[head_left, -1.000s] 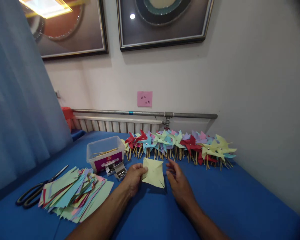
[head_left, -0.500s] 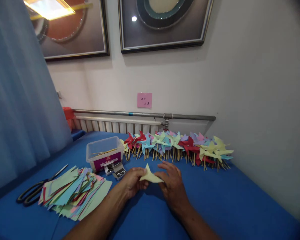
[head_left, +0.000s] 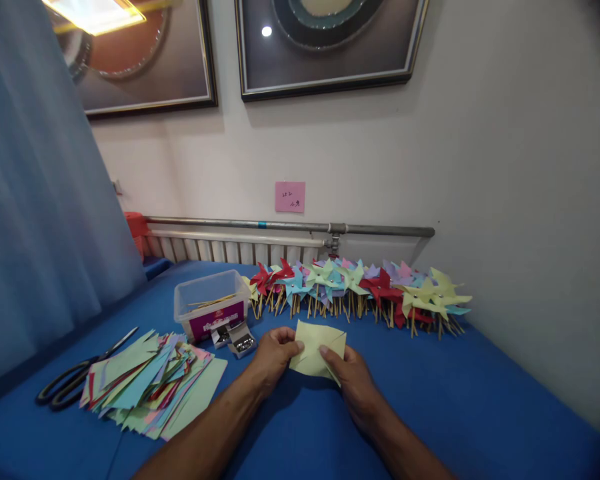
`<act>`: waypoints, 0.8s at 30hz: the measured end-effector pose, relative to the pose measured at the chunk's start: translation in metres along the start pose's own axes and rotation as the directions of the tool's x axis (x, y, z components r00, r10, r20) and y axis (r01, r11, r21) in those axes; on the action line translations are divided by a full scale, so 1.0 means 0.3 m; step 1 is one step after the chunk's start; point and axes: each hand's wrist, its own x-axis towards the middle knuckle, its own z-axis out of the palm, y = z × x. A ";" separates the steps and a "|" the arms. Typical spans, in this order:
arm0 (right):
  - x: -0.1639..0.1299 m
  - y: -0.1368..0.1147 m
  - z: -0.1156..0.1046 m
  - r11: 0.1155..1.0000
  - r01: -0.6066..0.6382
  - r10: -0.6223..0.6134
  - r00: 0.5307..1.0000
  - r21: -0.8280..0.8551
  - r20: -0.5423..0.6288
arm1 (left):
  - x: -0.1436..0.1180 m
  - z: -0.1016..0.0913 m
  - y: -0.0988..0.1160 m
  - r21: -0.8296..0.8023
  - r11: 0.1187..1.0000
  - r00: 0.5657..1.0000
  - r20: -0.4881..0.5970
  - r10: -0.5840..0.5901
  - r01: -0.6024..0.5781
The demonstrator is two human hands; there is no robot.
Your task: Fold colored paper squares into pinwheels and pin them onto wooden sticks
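A pale yellow paper square (head_left: 313, 350) with cuts at its corners is held up over the blue table, facing me. My left hand (head_left: 277, 357) pinches its left edge, thumb in front. My right hand (head_left: 347, 377) grips the right side, with the thumb pressed on the paper's face and the other fingers behind it. To the left of my hands lie two small open boxes of metal pins (head_left: 242, 341). A fanned pile of coloured paper sheets (head_left: 155, 383) rests beside my left forearm.
Black-handled scissors (head_left: 75, 380) lie left of the paper pile. A clear plastic tub (head_left: 207, 297) holds thin wooden sticks. Many-coloured pinwheels on sticks (head_left: 350, 287) lie in a long row by the wall. A blue curtain (head_left: 45, 200) hangs at left.
The yellow paper, earlier seen folded with a point up, now shows its broad flat face. My right hand has moved lower, its thumb now on the paper's front.
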 end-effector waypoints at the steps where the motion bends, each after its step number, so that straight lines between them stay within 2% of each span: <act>1: 0.000 0.000 0.001 1.000 0.002 -0.002 1.000 -0.003 -0.006 | 0.001 0.002 0.000 0.000 1.000 1.000 -0.011 0.000 0.000; 7: 0.013 0.018 -0.003 1.000 0.022 -0.023 0.999 -0.008 -0.044 | 0.008 0.000 -0.007 0.019 1.000 0.999 -0.053 0.000 0.001; 16: 0.001 0.029 0.009 0.998 -0.042 0.042 0.999 0.049 0.002 | 0.024 -0.005 -0.037 0.138 0.982 0.980 -0.129 0.148 -0.130; 24: -0.012 0.018 0.021 0.997 -0.059 0.059 0.998 0.040 0.021 | 0.003 -0.004 -0.036 0.340 0.911 0.946 -0.136 0.293 -0.233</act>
